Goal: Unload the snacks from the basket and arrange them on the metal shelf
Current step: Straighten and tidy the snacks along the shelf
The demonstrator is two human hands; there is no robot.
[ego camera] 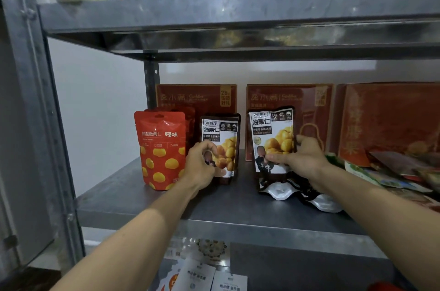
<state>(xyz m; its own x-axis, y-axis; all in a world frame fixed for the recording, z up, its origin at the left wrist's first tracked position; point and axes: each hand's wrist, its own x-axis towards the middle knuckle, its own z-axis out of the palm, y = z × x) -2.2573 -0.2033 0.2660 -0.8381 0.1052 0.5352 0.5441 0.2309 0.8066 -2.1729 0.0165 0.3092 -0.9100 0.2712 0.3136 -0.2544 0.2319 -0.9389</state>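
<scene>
so the left hand (201,164) grips a chestnut pouch (225,134) standing on the metal shelf (166,198), and the right hand (303,159) pinches a second pouch (271,133) upright beside it

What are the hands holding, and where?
The left hand grips the left chestnut pouch at its lower left edge; the right hand grips the right chestnut pouch low down, thumb in front.
</scene>
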